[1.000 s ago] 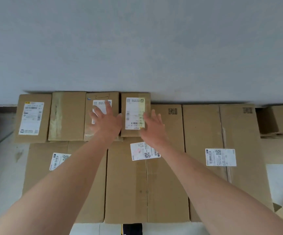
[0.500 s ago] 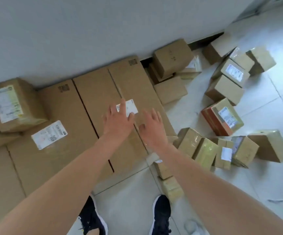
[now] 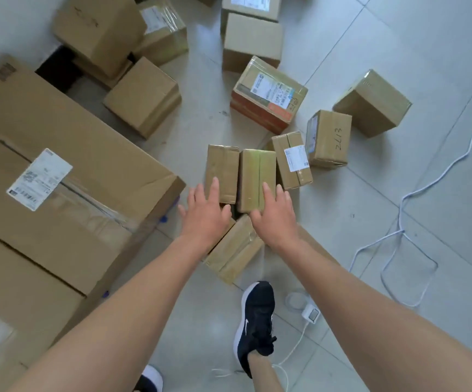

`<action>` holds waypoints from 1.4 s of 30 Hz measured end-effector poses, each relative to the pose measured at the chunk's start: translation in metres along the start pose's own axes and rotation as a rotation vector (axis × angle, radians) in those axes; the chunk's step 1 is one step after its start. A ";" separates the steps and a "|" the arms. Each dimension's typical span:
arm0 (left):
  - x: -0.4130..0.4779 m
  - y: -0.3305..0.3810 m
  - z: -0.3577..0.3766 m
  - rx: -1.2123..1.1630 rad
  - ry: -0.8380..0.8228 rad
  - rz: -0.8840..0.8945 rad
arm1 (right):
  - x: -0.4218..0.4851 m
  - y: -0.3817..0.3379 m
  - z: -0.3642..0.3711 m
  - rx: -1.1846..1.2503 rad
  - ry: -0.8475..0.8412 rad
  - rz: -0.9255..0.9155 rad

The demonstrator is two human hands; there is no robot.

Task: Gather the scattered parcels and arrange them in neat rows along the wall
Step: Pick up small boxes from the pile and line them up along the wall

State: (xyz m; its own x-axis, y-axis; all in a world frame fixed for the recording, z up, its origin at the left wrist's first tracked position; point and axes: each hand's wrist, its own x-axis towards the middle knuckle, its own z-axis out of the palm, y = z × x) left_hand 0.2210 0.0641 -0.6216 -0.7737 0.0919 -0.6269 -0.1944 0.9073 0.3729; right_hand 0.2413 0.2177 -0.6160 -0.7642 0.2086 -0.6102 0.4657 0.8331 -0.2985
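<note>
Both of the person's hands were stretched out in front, slightly apart, fingers straight and spread, holding nothing. The left hand hung over the near end of a taped parcel, the right hand over the near end of a yellowish parcel. Whether the fingertips touched the cardboard I could not tell. Those two small boxes lay side by side on the tiled floor, a labelled parcel just beside them, another low parcel under the wrists, and more scattered beyond. Big cartons lay flat on the left. A black shoe stood near a white cable.
</note>
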 end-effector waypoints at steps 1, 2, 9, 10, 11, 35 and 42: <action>0.003 0.002 0.010 0.015 -0.013 -0.005 | 0.002 0.012 0.005 0.023 -0.010 0.030; 0.006 0.003 0.020 0.035 -0.023 -0.007 | 0.004 0.022 0.010 0.041 -0.021 0.057; 0.064 0.000 0.067 0.083 0.011 -0.065 | 0.045 0.057 0.049 0.117 -0.015 0.177; 0.077 -0.001 0.072 0.073 0.022 -0.087 | 0.056 0.056 0.055 0.134 -0.003 0.183; 0.090 -0.001 0.078 0.056 0.030 -0.110 | 0.067 0.054 0.062 0.151 0.010 0.181; 0.048 -0.027 -0.104 -0.707 0.293 -0.240 | 0.040 -0.107 -0.052 0.328 0.337 0.243; -0.026 -0.168 -0.249 -0.742 0.507 -0.322 | 0.000 -0.301 -0.054 0.398 0.093 -0.152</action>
State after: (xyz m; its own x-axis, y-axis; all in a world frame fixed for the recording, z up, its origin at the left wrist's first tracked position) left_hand 0.1233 -0.1928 -0.4978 -0.7517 -0.4634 -0.4692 -0.6417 0.3499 0.6825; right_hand 0.0770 -0.0049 -0.4867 -0.8659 0.1587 -0.4744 0.4665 0.5989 -0.6510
